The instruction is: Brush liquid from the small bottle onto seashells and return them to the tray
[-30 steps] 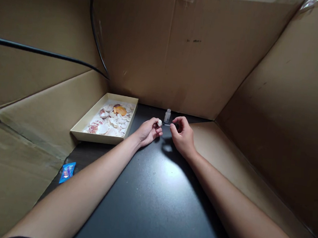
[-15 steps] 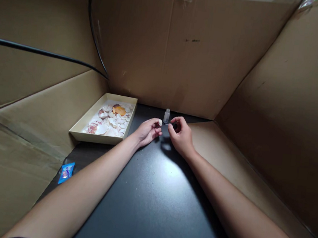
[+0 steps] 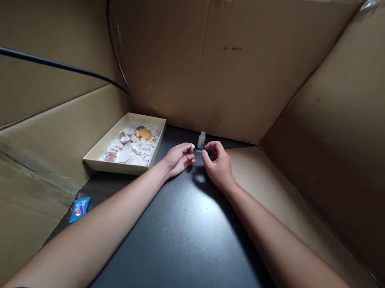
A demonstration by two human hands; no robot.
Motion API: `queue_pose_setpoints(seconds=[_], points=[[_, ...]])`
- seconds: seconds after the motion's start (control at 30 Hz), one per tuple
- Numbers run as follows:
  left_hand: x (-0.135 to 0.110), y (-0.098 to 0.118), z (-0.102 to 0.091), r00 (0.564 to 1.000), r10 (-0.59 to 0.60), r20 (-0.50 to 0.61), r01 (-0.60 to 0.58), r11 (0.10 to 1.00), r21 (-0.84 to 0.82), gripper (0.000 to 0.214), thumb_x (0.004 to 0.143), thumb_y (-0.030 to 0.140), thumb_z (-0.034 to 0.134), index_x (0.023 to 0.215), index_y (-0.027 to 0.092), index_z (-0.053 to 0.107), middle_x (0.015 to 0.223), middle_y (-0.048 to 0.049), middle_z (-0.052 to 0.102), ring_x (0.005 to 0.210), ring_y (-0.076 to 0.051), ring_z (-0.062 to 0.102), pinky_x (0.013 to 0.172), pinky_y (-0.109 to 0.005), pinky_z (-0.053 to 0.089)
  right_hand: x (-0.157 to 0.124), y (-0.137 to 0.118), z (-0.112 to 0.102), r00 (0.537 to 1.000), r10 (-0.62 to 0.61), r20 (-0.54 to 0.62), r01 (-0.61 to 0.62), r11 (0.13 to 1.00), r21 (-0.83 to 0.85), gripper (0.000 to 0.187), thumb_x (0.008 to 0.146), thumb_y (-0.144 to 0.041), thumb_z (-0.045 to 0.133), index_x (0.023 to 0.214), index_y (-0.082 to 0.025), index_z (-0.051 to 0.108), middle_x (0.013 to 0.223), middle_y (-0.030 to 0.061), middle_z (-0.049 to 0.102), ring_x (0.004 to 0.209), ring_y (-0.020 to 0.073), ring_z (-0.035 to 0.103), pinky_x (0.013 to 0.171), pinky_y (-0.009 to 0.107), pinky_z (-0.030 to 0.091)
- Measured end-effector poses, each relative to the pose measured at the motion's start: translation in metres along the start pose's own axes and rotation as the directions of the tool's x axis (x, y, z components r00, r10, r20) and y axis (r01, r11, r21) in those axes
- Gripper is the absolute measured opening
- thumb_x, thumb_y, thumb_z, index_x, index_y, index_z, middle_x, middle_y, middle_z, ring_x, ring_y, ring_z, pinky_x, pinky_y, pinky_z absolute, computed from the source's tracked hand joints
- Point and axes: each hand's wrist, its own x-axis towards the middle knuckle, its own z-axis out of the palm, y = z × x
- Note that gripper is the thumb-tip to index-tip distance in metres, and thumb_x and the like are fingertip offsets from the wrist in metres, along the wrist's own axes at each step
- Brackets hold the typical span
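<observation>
Between the thumb and fingertips of my left hand point(image 3: 180, 159) is a small white seashell point(image 3: 192, 147), pinched near its edge. Facing it, a short gap away, my right hand point(image 3: 218, 163) is closed on a small black cap point(image 3: 209, 153), mostly hidden by the fingers. A thin pale stem point(image 3: 198, 150) points from that cap toward the shell; whether its tip touches the shell I cannot tell. Just behind the hands a small clear bottle point(image 3: 201, 140) stands upright, with no cap on its neck.
To the left, a shallow cream box point(image 3: 117, 167) holds many seashells, among them an orange one point(image 3: 144, 133). A blue wrapped packet point(image 3: 79, 209) lies at the table's left edge. Cardboard walls point(image 3: 236, 89) surround the dark table point(image 3: 175, 243); a black cable point(image 3: 49, 62) crosses the left wall.
The shell has turned in my left fingertips, so less of its face shows. My right hand has shifted slightly left, toward it. The bottle and box stay put.
</observation>
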Motion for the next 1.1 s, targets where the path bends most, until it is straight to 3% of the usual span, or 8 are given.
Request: queue_pose_setpoints(seconds=[0.67, 1.1], points=[[0.0038, -0.0004, -0.0052, 0.994, -0.029, 0.106, 0.03, 1.0, -0.008, 0.012, 0.08, 0.012, 0.052, 0.068, 0.014, 0.051, 0.063, 0.0005, 0.047, 0.049, -0.008, 0.041, 0.05, -0.022, 0.04, 0.0006, 0.0008, 0.001, 1.0, -0.005, -0.003, 0.005, 1.0, 0.002, 0.013, 0.082, -0.031, 0.055, 0.089, -0.021, 0.051, 0.067, -0.0048, 0.048, 0.056, 0.0105, 0.041, 0.055, 0.024, 0.035], [0.0022, 0.0009, -0.0034, 0.996, -0.037, 0.084, 0.039, 0.999, -0.03, 0.011, 0.08, 0.013, 0.051, 0.069, 0.014, 0.051, 0.063, 0.0002, 0.048, 0.048, -0.008, 0.041, 0.049, -0.023, 0.039, 0.0011, 0.0004, 0.0009, 1.0, 0.008, 0.006, -0.009, 0.998, 0.063, 0.013, 0.084, -0.033, 0.052, 0.09, -0.021, 0.05, 0.069, -0.0038, 0.05, 0.056, 0.0106, 0.042, 0.054, 0.024, 0.034]])
